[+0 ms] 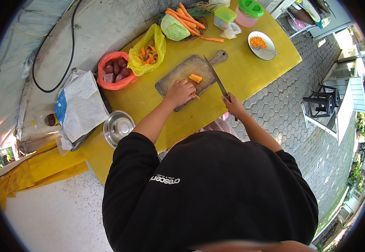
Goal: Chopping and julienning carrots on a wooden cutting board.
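My right hand (234, 106) grips a long kitchen knife (217, 78) by its dark handle. The blade points away from me, over the right side of a worn wooden cutting board (176, 75). On the board, my left hand (181, 92) has its fingers curled around a piece of carrot (196, 95), whose thin end pokes out beside the fingertips. The rest of that piece is hidden. Just beyond the fingers lie cut carrot sticks (195, 78), side by side and apart from the knife.
A steel bowl (118, 128) stands left on the yellow table (245, 78). Behind are a red bag of purplish tubers (117, 70), a yellow bag of carrot pieces (147, 56), a cabbage (174, 28) and whole carrots (185, 19). A bowl of shredded carrot (262, 45) sits far right.
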Tool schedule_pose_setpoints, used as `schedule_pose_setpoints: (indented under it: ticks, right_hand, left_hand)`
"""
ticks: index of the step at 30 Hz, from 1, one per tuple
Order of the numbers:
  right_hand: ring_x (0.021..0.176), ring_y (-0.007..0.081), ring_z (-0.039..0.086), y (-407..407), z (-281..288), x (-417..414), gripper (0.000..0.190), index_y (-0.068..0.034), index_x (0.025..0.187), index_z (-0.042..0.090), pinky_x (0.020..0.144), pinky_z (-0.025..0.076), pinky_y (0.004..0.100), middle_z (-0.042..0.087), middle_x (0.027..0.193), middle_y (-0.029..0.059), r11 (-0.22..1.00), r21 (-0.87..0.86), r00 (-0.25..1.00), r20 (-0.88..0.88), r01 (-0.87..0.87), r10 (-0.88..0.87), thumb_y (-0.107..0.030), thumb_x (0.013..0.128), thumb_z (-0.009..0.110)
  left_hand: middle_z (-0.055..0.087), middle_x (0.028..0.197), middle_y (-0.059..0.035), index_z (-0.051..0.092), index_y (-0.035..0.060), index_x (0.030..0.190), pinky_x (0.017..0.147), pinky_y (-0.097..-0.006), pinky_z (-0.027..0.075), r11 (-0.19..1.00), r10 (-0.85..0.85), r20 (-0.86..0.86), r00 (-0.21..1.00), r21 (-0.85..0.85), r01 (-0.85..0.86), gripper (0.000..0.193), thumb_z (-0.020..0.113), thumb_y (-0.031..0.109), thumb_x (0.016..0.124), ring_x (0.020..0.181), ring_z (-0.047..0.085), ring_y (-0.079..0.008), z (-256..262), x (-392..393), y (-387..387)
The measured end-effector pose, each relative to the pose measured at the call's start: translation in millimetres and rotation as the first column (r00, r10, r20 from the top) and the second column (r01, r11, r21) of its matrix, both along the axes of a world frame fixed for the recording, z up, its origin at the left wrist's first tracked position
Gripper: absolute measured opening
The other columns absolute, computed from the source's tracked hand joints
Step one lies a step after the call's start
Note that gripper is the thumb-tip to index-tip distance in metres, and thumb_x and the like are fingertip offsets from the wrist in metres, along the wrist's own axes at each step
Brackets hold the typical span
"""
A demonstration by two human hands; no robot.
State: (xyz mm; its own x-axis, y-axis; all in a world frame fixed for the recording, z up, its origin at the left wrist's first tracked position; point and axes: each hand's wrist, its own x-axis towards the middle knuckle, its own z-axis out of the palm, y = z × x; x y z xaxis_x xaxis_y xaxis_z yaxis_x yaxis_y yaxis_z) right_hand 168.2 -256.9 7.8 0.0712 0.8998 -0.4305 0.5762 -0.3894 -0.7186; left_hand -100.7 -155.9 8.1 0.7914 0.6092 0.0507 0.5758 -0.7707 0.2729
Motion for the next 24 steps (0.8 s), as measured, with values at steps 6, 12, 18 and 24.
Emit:
schedule_pose_setpoints:
  ticks: [6,12,18,24]
  right_hand:
    - [0.078,0.0402,0.061,-4.4,-8.6,1.8,0.044,0.004,0.097,0.052,0.069,0.045,0.0444,0.060,0.079,0.0248,0.985,0.075,0.979,0.146,-0.155,0.143,-0.040,0.095,0.045]
    - [0.086,0.0436,0.059,-8.5,-4.8,-7.0,0.044,0.003,0.097,0.053,0.073,0.045,0.0463,0.060,0.086,0.0282,0.990,0.023,0.984,0.114,-0.139,0.135,-0.040,0.096,0.043]
    - [0.084,0.0444,0.060,-6.4,1.0,-12.8,0.042,0.002,0.093,0.054,0.074,0.046,0.0484,0.061,0.085,0.0282,0.984,0.028,0.978,0.123,-0.173,0.169,-0.039,0.095,0.045]
    - [0.082,0.0460,0.060,-9.3,1.3,-17.2,0.040,0.002,0.093,0.052,0.073,0.046,0.0510,0.062,0.082,0.0285,0.966,0.012,0.954,0.160,-0.258,0.253,-0.037,0.095,0.044]
  left_hand:
    - [0.062,0.095,0.0049,0.066,0.0166,0.091,0.083,-0.0370,0.040,0.996,-0.033,-0.101,0.994,-0.088,0.024,0.024,0.064,0.039,0.082,0.094,0.053,-0.0191,6.6,-13.5,6.9]
    - [0.063,0.100,-0.0022,0.062,0.0159,0.102,0.080,-0.0420,0.044,0.890,0.454,0.134,0.881,-0.039,-0.454,0.037,0.070,0.042,0.077,0.098,0.054,-0.0240,-4.8,36.7,2.1]
    - [0.062,0.107,-0.0034,0.058,0.0153,0.110,0.085,-0.0436,0.041,0.774,0.628,0.066,0.776,-0.160,-0.613,0.046,0.072,0.038,0.073,0.104,0.054,-0.0260,-11.6,44.3,-3.4]
    - [0.060,0.118,-0.0036,0.061,0.0143,0.111,0.092,-0.0428,0.035,0.861,0.508,0.165,0.845,-0.079,-0.502,0.042,0.069,0.035,0.075,0.113,0.050,-0.0247,-18.9,18.2,-15.5]
